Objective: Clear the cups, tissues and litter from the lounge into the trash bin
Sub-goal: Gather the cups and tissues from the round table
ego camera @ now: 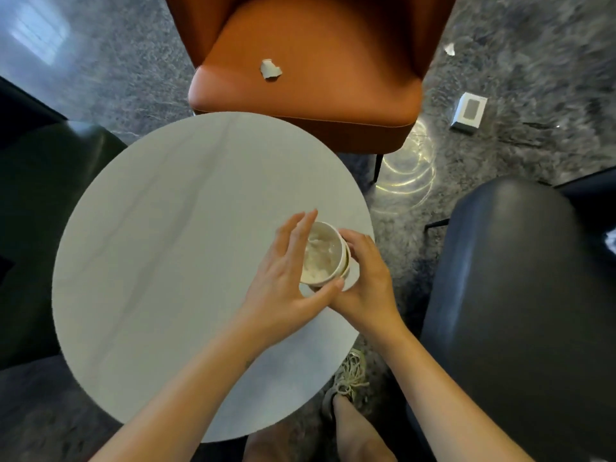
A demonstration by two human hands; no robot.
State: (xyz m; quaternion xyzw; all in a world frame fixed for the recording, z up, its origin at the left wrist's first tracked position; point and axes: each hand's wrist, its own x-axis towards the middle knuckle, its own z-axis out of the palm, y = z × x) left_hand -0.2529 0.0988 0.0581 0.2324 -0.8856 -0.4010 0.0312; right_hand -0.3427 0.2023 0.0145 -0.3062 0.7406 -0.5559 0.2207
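1. The stacked cups point(328, 251), with crumpled tissue point(318, 260) inside the top one, are at the right side of the round white counter point(166, 228).
2. The right hand point(366, 281) curls round their right side, gripping them.
3. The left hand point(286, 278) is open, its fingers straight beside the cups.
4. A paper scrap point(270, 70) lies on the orange chair point(316, 105), and a small box point(469, 112) lies on the floor point(540, 61).

we see stacked cups point(322, 253) on the round white table point(160, 235) and a paper scrap point(270, 70) on the orange chair point(333, 95).

likely a lounge: round white table point(160, 228) ringed by armchairs point(316, 61) on polished stone floor point(550, 45).
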